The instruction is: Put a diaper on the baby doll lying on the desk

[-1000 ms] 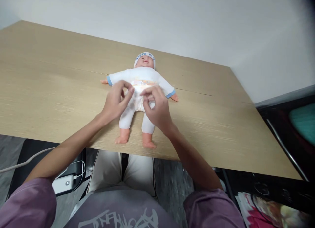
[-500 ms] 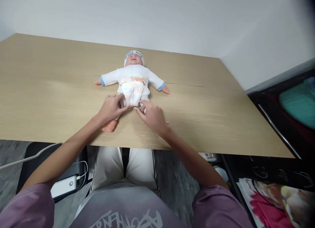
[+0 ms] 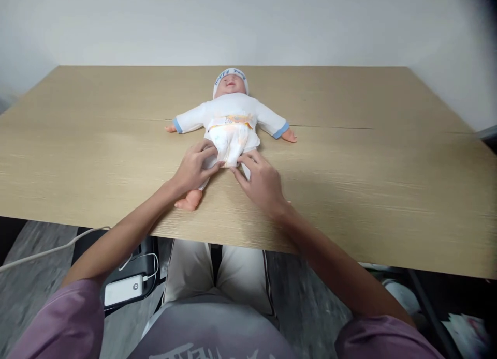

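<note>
A baby doll (image 3: 235, 104) in a white long-sleeved top with blue cuffs and a white printed cap lies on its back, head away from me. Over its hips is a white diaper (image 3: 232, 141) with an orange-patterned waist edge. My left hand (image 3: 197, 165) pinches the diaper's lower edge at the left leg, thumb pointing inward. On the other side my right hand (image 3: 261, 180) pinches the edge by the other leg, its thumb near the crotch. One bare foot (image 3: 189, 199) shows below my left hand; my right hand mostly covers the other leg.
The doll lies on a wide wooden table (image 3: 349, 183) backed by a pale wall. Below its front edge, a white power bank (image 3: 123, 290) with a cable rests on a black seat at left. Papers (image 3: 466, 333) lie on a dark shelf at lower right.
The camera view has swung right and levelled, so the doll and hands appear further right. Both hands stay at the diaper's leg edges, with the fingers shifted only slightly.
</note>
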The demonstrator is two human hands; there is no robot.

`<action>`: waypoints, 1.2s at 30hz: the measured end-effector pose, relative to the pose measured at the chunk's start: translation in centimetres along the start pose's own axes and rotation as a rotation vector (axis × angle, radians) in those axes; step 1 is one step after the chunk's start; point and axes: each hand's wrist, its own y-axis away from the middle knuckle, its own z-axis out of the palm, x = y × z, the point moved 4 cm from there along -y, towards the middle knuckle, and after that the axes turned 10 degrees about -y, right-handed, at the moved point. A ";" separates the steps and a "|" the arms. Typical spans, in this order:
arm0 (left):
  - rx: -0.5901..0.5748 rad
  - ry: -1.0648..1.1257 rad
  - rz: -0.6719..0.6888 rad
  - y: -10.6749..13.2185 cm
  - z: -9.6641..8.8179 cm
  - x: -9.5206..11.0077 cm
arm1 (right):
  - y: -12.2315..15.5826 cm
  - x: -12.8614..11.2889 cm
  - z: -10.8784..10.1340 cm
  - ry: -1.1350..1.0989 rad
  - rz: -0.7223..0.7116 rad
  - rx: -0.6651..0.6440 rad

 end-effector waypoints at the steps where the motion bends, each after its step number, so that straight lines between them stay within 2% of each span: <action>1: 0.000 0.011 -0.004 0.0 -0.1 0.1 | 0.0 0.0 0.0 -0.010 0.001 -0.006; 12: -0.035 0.020 -0.018 0.1 -0.2 0.3 | 0.0 0.2 0.3 -0.066 0.023 -0.038; 17: -0.017 0.070 -0.100 0.2 0.1 -0.6 | 0.0 0.3 0.3 -0.085 0.096 0.013; 23: 0.055 0.308 -0.248 0.5 1.0 -1.7 | 0.4 0.4 -0.1 -0.157 0.173 0.107; 30: 0.127 0.522 -0.292 0.4 2.3 -2.9 | 0.2 -0.2 0.3 -0.110 0.067 0.015; 36: 0.118 0.535 -0.448 1.0 1.8 -2.7 | 0.4 -0.7 0.4 -0.148 0.044 0.013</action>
